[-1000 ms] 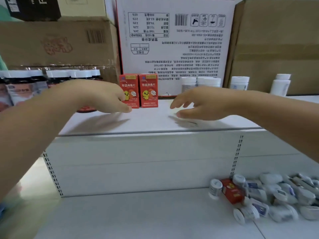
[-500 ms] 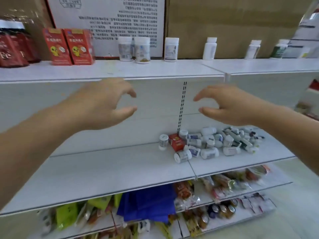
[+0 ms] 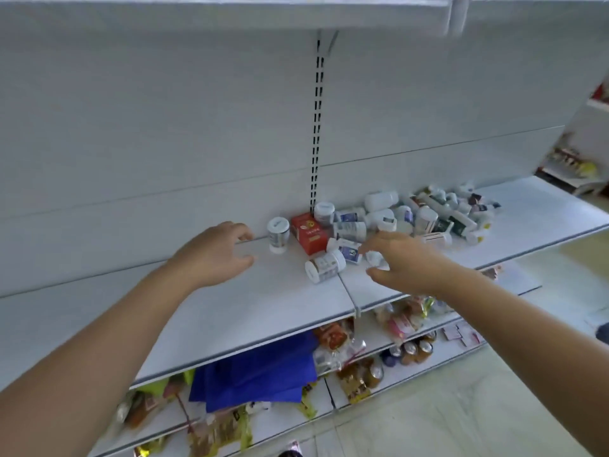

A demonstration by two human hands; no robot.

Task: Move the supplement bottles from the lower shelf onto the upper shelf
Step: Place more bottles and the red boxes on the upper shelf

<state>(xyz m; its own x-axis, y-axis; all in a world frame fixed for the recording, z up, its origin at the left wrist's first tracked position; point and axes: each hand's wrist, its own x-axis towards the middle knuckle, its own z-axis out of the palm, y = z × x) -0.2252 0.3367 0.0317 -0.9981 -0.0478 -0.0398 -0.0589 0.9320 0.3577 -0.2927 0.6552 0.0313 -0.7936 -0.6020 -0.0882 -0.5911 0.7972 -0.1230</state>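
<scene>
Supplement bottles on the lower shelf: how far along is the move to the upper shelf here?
Done: cannot tell; only the front edge of the upper shelf shows. In hand: nothing held yet. The left hand hovers open beside an upright bottle, and the right hand reaches over a small bottle at the near edge of the pile. Left: that whole pile, mostly lying down, on the lower shelf.

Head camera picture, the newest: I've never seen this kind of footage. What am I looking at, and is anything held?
No machine here: a person wears a camera on the head, so you look down at their own arms. The left hand is open over the lower shelf, near an upright white bottle and a red box. The right hand reaches into a pile of supplement bottles, fingers either side of a small bottle; whether it grips, I cannot tell.
</scene>
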